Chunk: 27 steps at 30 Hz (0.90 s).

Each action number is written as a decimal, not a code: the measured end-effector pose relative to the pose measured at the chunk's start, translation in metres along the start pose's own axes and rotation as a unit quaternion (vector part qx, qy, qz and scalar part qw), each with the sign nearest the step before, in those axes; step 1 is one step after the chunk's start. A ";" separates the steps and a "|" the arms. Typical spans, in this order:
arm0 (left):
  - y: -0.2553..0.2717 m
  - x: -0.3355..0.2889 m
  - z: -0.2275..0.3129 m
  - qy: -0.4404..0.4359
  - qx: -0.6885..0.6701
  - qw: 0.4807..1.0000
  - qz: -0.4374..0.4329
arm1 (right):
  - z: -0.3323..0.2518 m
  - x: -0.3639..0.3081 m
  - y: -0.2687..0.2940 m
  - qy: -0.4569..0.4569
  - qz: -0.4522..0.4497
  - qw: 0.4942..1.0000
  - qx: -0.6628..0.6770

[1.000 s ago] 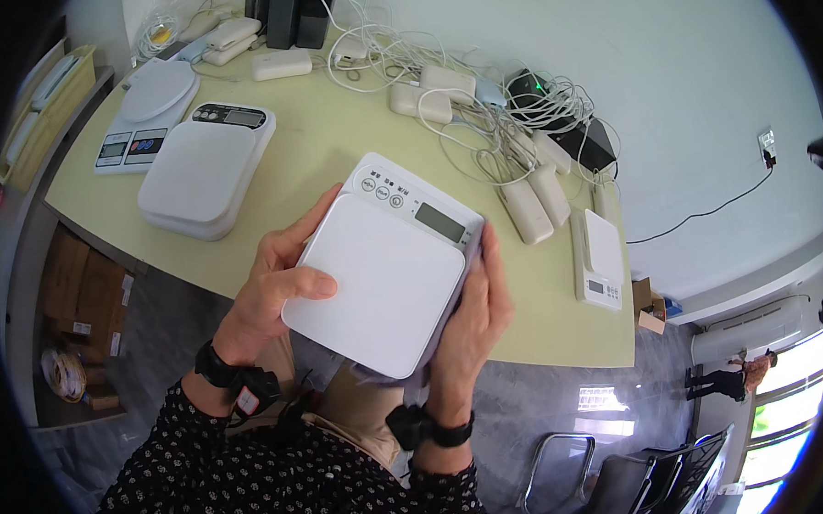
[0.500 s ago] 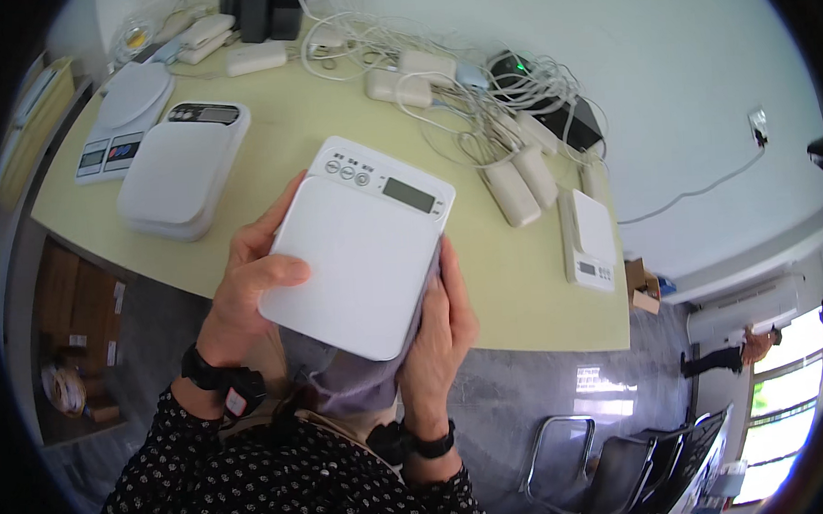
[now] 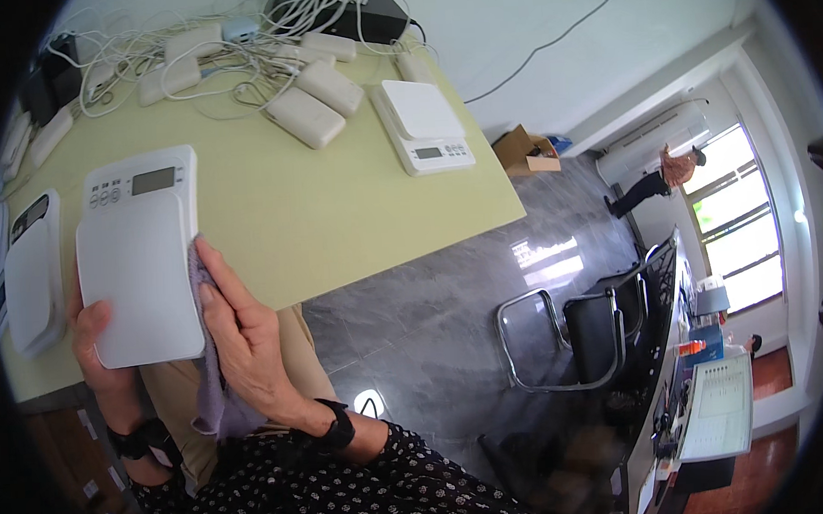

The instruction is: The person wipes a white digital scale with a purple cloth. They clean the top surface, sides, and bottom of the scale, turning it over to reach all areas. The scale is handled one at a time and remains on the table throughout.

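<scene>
Scale (image 3: 144, 292) between left hand (image 3: 87, 349) and right hand (image 3: 243, 347)

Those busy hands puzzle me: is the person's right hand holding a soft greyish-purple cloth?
Yes, the greyish-purple cloth shows between the right hand and the white rectangular plastic scale.

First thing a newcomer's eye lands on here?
The white digital scale at left, between the left grip and right grip, a purplish-grey cloth under the right one. Then the tangle of white cables along the far side of the table, and the bright window at right.
</scene>
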State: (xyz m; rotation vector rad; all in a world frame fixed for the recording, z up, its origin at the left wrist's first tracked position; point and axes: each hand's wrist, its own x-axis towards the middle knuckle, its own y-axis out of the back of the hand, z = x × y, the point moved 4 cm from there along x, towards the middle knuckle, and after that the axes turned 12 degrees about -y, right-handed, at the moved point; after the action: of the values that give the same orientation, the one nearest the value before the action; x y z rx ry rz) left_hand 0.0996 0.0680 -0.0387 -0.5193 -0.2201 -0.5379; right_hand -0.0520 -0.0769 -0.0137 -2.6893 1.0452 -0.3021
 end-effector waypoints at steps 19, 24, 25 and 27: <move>0.010 -0.001 -0.006 0.000 0.036 0.999 -0.019 | 0.007 0.009 0.001 0.027 0.029 0.999 -0.017; 0.002 0.000 -0.002 -0.012 0.043 0.998 -0.036 | -0.001 0.075 0.009 -0.040 -0.008 0.999 -0.035; 0.002 -0.001 -0.001 -0.006 0.051 0.999 -0.013 | -0.004 0.085 0.007 -0.049 0.003 0.999 -0.021; -0.001 0.000 0.002 -0.004 0.036 0.999 -0.005 | -0.009 0.083 0.003 -0.051 0.011 0.997 -0.065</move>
State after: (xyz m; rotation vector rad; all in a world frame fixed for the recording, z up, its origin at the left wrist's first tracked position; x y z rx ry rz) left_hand 0.0988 0.0684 -0.0362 -0.4500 -0.2496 -0.5352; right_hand 0.0036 -0.1377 0.0029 -2.7729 1.0986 -0.0947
